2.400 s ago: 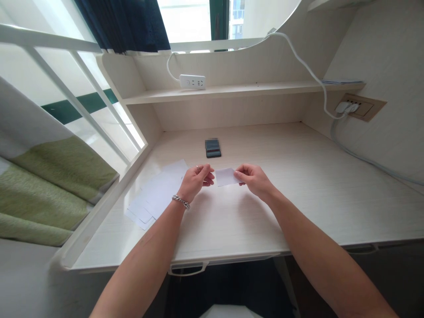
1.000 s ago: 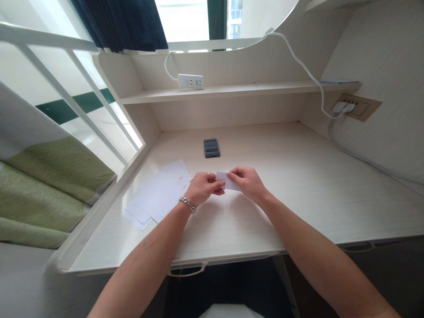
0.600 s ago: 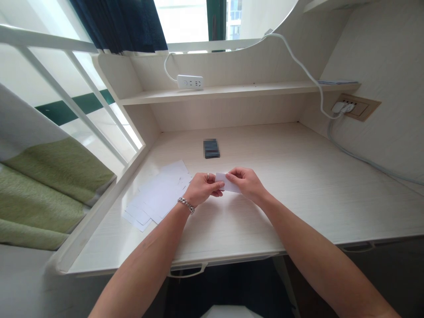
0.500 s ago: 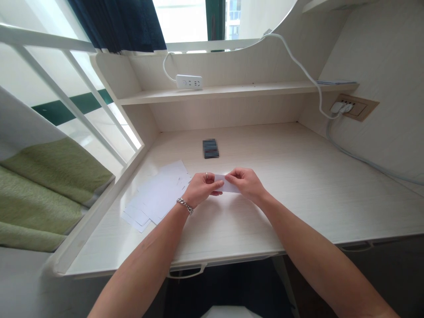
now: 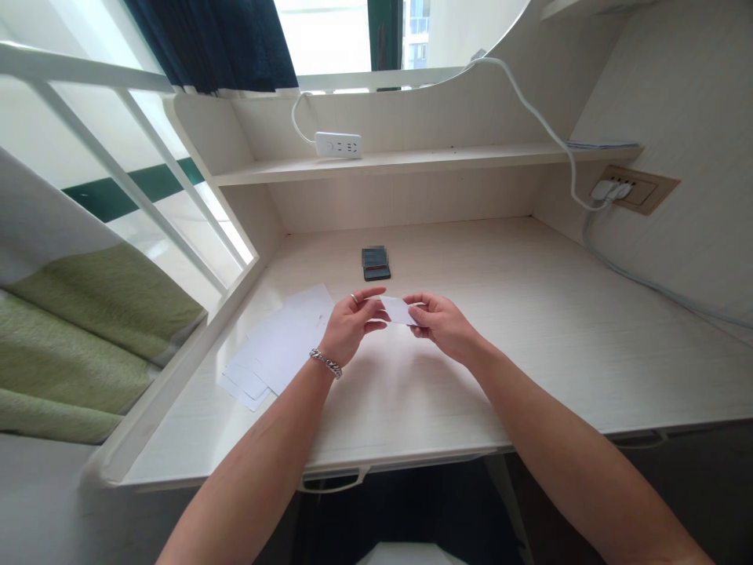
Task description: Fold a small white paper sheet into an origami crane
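A small white slip of paper point(image 5: 398, 310) is pinched between both my hands, a little above the pale wooden desk point(image 5: 529, 337). My left hand point(image 5: 351, 326), with a ring and a chain bracelet, grips the slip's left end with thumb and fingertips. My right hand point(image 5: 442, 323) holds the right end, fingers curled. To the left of my left hand, several white paper sheets point(image 5: 276, 345) lie spread on the desk.
A dark phone point(image 5: 375, 264) lies behind my hands near the back of the desk. A white power strip point(image 5: 338, 145) sits on the shelf, its cable running to a wall socket point(image 5: 623, 191) at the right. A white railing and green bedding point(image 5: 100, 314) are at the left.
Both hands have lifted slightly off the desk with the slip. My left fingers have loosened from a tight press to a lighter pinch, and the slip now looks smaller.
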A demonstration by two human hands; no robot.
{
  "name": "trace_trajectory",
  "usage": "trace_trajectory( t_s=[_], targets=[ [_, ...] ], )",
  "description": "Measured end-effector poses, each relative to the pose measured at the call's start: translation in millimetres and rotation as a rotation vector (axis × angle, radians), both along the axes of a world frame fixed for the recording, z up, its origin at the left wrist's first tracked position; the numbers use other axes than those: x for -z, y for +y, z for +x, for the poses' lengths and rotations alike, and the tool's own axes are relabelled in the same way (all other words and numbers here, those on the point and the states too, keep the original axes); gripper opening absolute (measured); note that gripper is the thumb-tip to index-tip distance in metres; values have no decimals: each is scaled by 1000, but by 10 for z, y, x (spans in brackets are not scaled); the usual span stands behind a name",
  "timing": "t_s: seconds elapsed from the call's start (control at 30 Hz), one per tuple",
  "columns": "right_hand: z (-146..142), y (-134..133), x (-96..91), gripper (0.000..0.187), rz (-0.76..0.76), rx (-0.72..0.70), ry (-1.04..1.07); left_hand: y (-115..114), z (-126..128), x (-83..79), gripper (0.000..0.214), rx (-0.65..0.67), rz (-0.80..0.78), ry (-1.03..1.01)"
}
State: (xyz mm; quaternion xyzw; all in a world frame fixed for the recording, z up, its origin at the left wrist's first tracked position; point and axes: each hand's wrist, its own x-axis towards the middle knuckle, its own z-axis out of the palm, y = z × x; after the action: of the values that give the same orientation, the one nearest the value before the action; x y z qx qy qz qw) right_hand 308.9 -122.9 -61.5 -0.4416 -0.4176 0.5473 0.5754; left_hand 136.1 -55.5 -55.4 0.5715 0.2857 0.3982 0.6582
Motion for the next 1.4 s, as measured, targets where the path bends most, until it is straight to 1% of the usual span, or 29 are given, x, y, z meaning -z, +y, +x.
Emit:
trace_trajectory(
  t_s=[0.07,0.1,0.13,0.17,0.23,0.27,0.33,0.37,0.47,0.57,0.67,0.77,0.9,1.03,1.13,1.2,1.3,1.37,1.4],
  targets=[
    [-14,-14,-11,32,-28,-67,77,-29,18,3,44,110,90,25],
    [-22,-22,-19,33,-45,-110,89,-38,29,8,39,138,130,38],
    [-28,-29,-27,33,-57,-141,79,-41,39,15,34,131,154,42],
    [-30,-33,-35,33,-64,-148,53,-37,45,21,31,99,158,47],
    [-20,-31,-46,30,-72,-91,-2,-16,42,32,31,5,125,83],
    [-8,-25,-46,30,-75,-48,-20,-3,33,35,32,-20,100,121],
    [26,-7,-36,35,-63,21,-45,17,10,38,34,-15,77,210],
    [42,3,-24,36,-41,20,-82,21,-2,37,34,4,81,250],
    [74,30,26,31,46,34,-233,10,-20,27,34,36,100,304],
    [84,45,70,28,88,84,-308,-10,-25,4,36,71,64,290],
    [86,33,63,28,74,72,-305,-15,-31,-23,36,94,35,263],
    [81,-2,12,29,38,23,-280,-7,-40,-41,33,70,26,236],
    [65,-38,-49,32,0,8,-224,9,-51,-44,31,39,3,202],
    [57,-40,-56,33,-14,-1,-157,20,-51,-26,26,28,-2,162],
    [73,-44,-57,30,-10,2,-99,19,-43,-21,20,-7,5,119],
    [95,-58,-72,27,-6,-24,-75,11,-38,-31,15,-26,29,114],
    [115,-84,-108,24,-4,-120,-66,-10,-39,-55,10,-43,129,165],
    [100,-90,-118,26,-2,-123,-122,-25,-42,-61,9,-41,222,213],
    [83,-86,-113,28,-1,-96,-171,-31,-42,-58,10,-31,265,236]
  ],
)
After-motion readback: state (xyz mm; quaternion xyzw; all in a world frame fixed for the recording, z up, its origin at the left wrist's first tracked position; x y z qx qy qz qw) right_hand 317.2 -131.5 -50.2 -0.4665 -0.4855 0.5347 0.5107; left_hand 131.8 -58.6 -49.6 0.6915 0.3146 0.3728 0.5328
